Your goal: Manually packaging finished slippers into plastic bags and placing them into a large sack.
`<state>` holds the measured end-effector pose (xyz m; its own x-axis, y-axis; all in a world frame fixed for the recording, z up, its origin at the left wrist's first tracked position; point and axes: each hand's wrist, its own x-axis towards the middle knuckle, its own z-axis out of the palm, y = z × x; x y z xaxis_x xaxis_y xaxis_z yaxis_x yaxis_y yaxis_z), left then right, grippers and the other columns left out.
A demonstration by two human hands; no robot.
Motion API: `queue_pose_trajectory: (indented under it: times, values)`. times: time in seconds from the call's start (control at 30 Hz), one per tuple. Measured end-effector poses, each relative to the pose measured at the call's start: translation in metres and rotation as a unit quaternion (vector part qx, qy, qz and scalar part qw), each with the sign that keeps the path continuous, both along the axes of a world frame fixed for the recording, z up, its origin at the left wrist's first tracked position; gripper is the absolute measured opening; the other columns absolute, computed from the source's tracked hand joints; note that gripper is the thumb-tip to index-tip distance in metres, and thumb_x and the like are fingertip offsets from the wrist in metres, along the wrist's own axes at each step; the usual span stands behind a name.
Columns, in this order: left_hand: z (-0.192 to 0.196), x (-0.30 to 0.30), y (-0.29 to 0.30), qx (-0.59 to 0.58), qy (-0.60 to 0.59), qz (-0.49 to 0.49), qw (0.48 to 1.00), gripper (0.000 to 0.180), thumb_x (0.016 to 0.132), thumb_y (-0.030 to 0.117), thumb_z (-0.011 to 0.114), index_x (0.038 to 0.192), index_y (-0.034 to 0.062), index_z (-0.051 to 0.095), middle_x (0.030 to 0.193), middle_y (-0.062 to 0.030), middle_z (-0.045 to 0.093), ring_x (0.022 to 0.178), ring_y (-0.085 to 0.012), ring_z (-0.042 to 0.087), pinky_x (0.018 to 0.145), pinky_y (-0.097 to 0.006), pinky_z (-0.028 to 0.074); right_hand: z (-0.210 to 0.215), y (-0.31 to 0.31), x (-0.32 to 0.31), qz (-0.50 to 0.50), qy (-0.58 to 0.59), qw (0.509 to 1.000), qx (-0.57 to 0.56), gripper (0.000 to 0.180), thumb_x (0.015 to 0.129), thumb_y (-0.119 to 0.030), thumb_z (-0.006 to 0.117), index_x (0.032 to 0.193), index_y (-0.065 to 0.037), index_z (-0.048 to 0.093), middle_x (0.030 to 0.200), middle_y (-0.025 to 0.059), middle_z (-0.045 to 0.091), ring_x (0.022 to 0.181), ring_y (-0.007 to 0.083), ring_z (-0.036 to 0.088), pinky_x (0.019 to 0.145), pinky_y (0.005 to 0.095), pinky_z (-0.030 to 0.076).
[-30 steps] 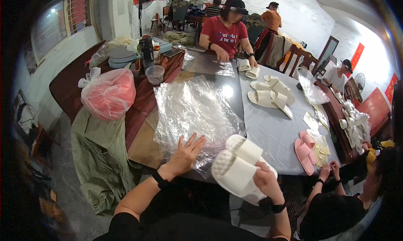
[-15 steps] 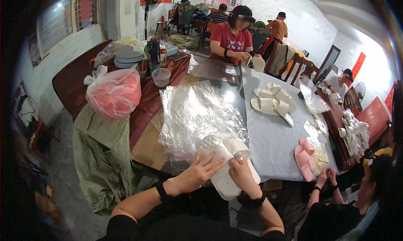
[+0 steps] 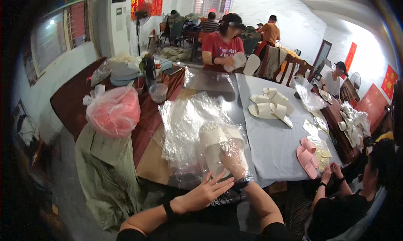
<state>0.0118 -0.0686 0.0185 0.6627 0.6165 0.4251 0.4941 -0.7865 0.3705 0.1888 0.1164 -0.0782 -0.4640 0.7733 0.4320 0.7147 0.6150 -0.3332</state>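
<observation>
A pair of white slippers (image 3: pixel 212 141) with a woven-textured strap lies at the table's near edge, inside a clear plastic bag (image 3: pixel 194 169). My right hand (image 3: pixel 233 160) reaches into this bag up to the wrist and grips the slippers by the strap area; the film blurs its fingers. Nearer to me, my left hand (image 3: pixel 205 194) is open, fingers stretched out beside the bag's near end, holding nothing. Beneath and beyond the slippers spreads a pile of flat clear bags (image 3: pixel 178 125).
Cream slippers (image 3: pixel 270 106) and pink slippers (image 3: pixel 307 159) lie on the grey cloth (image 3: pixel 266 165) to the right. A tied bag of pink things (image 3: pixel 113 113) and a plastic tub (image 3: pixel 158 92) are left. Co-workers sit across (image 3: pixel 222 48) and at right (image 3: pixel 357 203).
The slippers have gone into the clear bag, and my right hand is now inside with them. My left hand has come off the slippers and moved nearer to me.
</observation>
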Motion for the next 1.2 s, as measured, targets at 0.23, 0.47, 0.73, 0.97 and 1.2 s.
queue_pose_trajectory:
  times: [0.23,0.47,0.73,0.97,1.2]
  values:
    - [-0.036,-0.012,-0.001,-0.120,-0.022,-0.025,0.992,0.078,0.080,-0.016,0.052,0.152,0.0099,0.043,0.161,-0.0116,0.038,0.149,-0.0396,0.032,0.119,-0.062,0.026,-0.025,0.010,-0.024,-0.021,0.001,0.999,0.033,0.048,0.088,-0.021,0.067,0.130,-0.003,0.056,0.127,0.0319,0.055,0.122,0.0524,0.048,0.109,0.0637,0.034]
    - [-0.015,-0.040,0.021,-0.007,-0.055,0.059,0.997,0.076,0.072,-0.014,0.053,0.145,0.0050,0.051,0.153,-0.0174,0.047,0.146,-0.0372,0.038,0.120,-0.055,0.029,0.052,-0.084,0.005,-0.042,-0.040,0.995,-0.079,0.078,0.084,-0.023,0.077,0.154,-0.023,0.041,0.160,0.0221,0.029,0.136,0.0521,0.039,0.108,0.0619,0.037]
    - [-0.042,-0.072,0.028,-0.031,0.164,0.042,0.985,0.064,0.075,-0.007,0.060,0.138,0.0054,0.056,0.152,-0.0173,0.046,0.144,-0.0367,0.039,0.118,-0.052,0.032,0.053,-0.152,0.120,0.119,-0.120,0.957,-0.238,0.050,0.094,-0.023,0.068,0.141,-0.015,0.055,0.158,0.0134,0.041,0.144,0.0389,0.037,0.108,0.0548,0.040]
    - [-0.039,-0.057,0.019,0.001,0.113,0.058,0.992,0.053,0.078,-0.007,0.062,0.129,0.0059,0.061,0.151,-0.0166,0.049,0.146,-0.0382,0.038,0.117,-0.053,0.033,0.117,-0.147,0.168,-0.075,0.159,0.981,-0.079,0.041,0.087,0.006,0.062,0.126,-0.005,0.066,0.115,0.0178,0.071,0.095,0.0323,0.072,0.082,0.0364,0.057]
    - [-0.041,-0.061,0.021,-0.056,0.048,0.002,0.997,0.026,0.080,-0.007,0.065,0.105,-0.0004,0.060,0.138,-0.0176,0.059,0.136,-0.0364,0.052,0.113,-0.051,0.041,0.095,-0.129,0.177,-0.042,-0.022,0.994,-0.094,0.059,0.083,-0.002,0.068,0.140,-0.017,0.058,0.156,0.0071,0.046,0.137,0.0311,0.048,0.107,0.0464,0.042]
